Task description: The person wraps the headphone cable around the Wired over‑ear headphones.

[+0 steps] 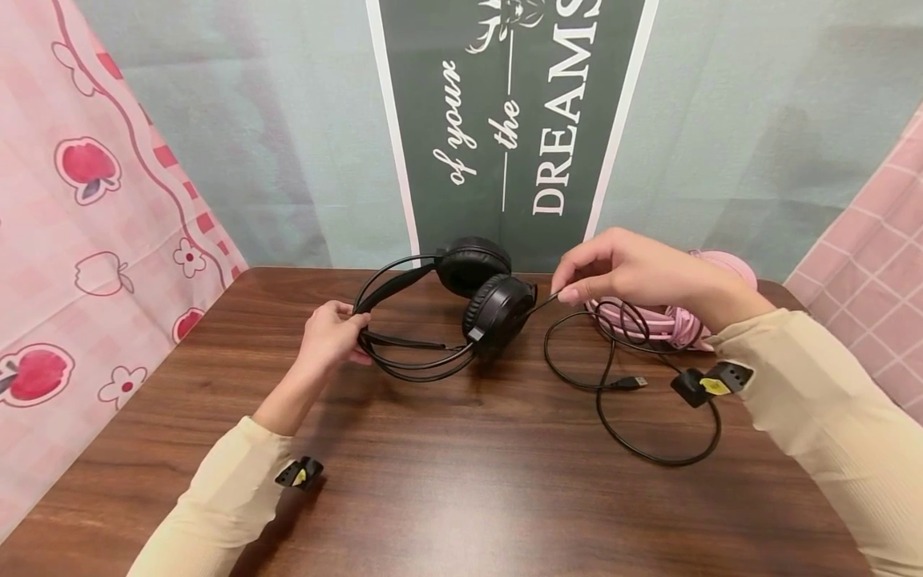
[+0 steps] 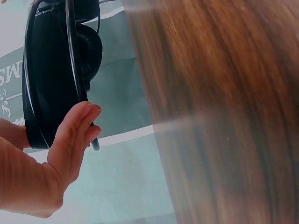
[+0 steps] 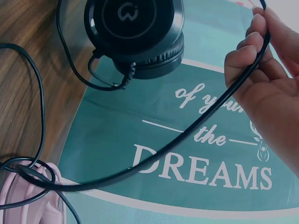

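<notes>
Black over-ear headphones (image 1: 497,316) are at the far side of the wooden table, ear cups toward the right. My left hand (image 1: 328,332) grips their headband at its left end, fingers on one side and thumb on the other; the left wrist view shows the fingertips against the thin outer band (image 2: 74,51). Just right of the near ear cup (image 3: 135,23), my right hand (image 1: 620,268) pinches the black cable (image 3: 187,133) between thumb and fingers. From there the cable runs down into loose loops on the table, with a USB plug (image 1: 630,383) among them.
Behind the right forearm lies a pink curved item (image 1: 728,260) with pink cord, black cable loops over it. The wooden table (image 1: 461,481) ends at a grey-green backdrop (image 1: 267,160). Pink patterned cloth (image 1: 94,280) hangs at left, pink tile-patterned cloth (image 1: 880,280) at right.
</notes>
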Demonstrator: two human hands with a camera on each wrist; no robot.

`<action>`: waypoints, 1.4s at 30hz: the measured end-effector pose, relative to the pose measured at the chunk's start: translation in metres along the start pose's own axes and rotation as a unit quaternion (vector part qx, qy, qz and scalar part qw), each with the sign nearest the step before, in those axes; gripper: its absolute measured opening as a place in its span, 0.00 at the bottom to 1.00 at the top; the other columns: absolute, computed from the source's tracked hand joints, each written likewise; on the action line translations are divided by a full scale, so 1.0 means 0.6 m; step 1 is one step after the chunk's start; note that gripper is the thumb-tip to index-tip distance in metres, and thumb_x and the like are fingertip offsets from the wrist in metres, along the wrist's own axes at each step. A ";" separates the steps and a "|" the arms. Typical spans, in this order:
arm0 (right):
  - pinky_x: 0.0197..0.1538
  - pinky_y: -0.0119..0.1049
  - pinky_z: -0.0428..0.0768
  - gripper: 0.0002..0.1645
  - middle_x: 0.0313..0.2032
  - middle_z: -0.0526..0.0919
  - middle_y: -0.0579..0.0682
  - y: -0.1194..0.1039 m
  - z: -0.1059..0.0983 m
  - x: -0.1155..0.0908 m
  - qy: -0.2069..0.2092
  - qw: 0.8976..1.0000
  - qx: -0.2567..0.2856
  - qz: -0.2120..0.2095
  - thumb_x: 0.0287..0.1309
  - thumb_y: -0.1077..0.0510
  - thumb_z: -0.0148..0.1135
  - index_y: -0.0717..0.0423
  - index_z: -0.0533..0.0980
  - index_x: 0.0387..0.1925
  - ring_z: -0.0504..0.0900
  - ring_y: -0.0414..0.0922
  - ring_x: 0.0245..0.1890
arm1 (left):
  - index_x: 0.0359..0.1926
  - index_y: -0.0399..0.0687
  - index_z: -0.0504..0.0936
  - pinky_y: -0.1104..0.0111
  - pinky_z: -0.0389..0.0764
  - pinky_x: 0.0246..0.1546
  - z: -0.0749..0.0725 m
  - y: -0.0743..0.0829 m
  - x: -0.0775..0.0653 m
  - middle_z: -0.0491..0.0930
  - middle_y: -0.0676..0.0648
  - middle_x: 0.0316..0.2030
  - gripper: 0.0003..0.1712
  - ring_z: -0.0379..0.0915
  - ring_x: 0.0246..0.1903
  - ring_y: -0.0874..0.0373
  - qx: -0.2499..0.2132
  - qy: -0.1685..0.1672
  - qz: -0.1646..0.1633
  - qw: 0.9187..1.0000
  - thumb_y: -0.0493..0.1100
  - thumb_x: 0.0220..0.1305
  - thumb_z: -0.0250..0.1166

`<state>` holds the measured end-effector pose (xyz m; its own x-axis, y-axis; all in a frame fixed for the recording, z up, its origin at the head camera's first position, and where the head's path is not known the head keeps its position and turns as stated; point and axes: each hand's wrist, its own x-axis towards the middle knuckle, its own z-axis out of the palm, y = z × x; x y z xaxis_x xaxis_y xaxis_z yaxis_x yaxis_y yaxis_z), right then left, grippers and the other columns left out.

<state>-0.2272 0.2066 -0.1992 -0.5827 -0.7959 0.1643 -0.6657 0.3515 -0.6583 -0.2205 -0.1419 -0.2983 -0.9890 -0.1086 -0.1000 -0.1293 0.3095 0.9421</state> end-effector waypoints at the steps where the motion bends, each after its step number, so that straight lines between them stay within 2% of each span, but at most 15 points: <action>1: 0.29 0.30 0.77 0.04 0.24 0.78 0.48 0.000 0.001 0.001 0.000 1.000 0.007 0.003 0.54 0.67 0.60 0.57 0.79 0.31 0.75 0.40 0.25 | 0.50 0.26 0.64 0.60 0.82 0.22 0.002 0.001 -0.001 0.75 0.37 0.33 0.19 0.75 0.12 0.58 0.000 0.000 0.000 1.000 0.36 0.63 0.53; 7: 0.30 0.33 0.78 0.02 0.24 0.78 0.51 -0.003 0.003 0.005 0.011 0.999 0.034 0.029 0.58 0.66 0.57 0.60 0.77 0.32 0.76 0.43 0.26 | 0.49 0.27 0.65 0.59 0.82 0.22 0.014 0.004 -0.003 0.74 0.39 0.30 0.18 0.74 0.11 0.59 0.006 -0.006 0.000 1.000 0.36 0.63 0.54; 14: 0.31 0.30 0.75 0.04 0.24 0.76 0.52 -0.011 -0.005 0.011 0.050 0.997 0.039 0.045 0.59 0.65 0.56 0.63 0.76 0.33 0.74 0.41 0.26 | 0.49 0.27 0.66 0.63 0.82 0.19 0.023 0.006 -0.007 0.74 0.40 0.28 0.18 0.75 0.12 0.58 0.009 -0.031 0.000 0.999 0.36 0.63 0.55; 19: 0.33 0.30 0.75 0.05 0.24 0.77 0.51 -0.012 -0.010 0.012 0.089 0.992 0.029 0.082 0.59 0.63 0.57 0.62 0.76 0.35 0.74 0.41 0.27 | 0.53 0.27 0.64 0.63 0.82 0.20 0.026 0.010 -0.011 0.73 0.37 0.30 0.20 0.75 0.14 0.57 0.004 -0.054 -0.002 0.999 0.36 0.63 0.54; 23: 0.33 0.30 0.75 0.05 0.23 0.76 0.49 -0.004 -0.013 0.011 0.117 0.988 0.021 0.097 0.59 0.62 0.58 0.60 0.77 0.35 0.74 0.42 0.28 | 0.52 0.27 0.65 0.62 0.82 0.21 0.029 0.014 -0.017 0.72 0.40 0.25 0.20 0.76 0.13 0.56 0.023 -0.065 0.009 0.998 0.36 0.63 0.55; 28: 0.33 0.30 0.75 0.04 0.23 0.77 0.48 0.012 -0.021 0.008 0.139 0.985 0.026 0.093 0.59 0.63 0.57 0.59 0.77 0.34 0.74 0.41 0.27 | 0.49 0.28 0.65 0.61 0.82 0.20 0.033 0.017 -0.024 0.71 0.44 0.20 0.17 0.75 0.12 0.57 0.036 -0.082 0.025 0.996 0.35 0.63 0.55; 36: 0.27 0.29 0.72 0.05 0.21 0.74 0.48 0.042 -0.031 -0.007 0.156 0.980 0.019 0.122 0.59 0.62 0.57 0.59 0.78 0.34 0.72 0.40 0.24 | 0.48 0.31 0.67 0.60 0.82 0.21 0.033 0.018 -0.029 0.75 0.42 0.22 0.15 0.75 0.13 0.57 0.046 -0.103 0.049 0.992 0.35 0.62 0.56; 42: 0.23 0.31 0.71 0.07 0.19 0.73 0.51 0.064 -0.032 -0.016 0.135 0.980 -0.008 0.146 0.59 0.60 0.58 0.60 0.78 0.35 0.71 0.42 0.21 | 0.46 0.35 0.69 0.63 0.82 0.20 0.029 0.020 -0.033 0.77 0.40 0.24 0.13 0.77 0.16 0.53 0.061 -0.112 0.064 0.990 0.36 0.62 0.57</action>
<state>-0.2560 0.2373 -0.2117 -0.8504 -0.5012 0.1601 -0.4575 0.5542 -0.6954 -0.2035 -0.1196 -0.2904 -0.9870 0.1479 -0.0636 0.0047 0.4212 0.9070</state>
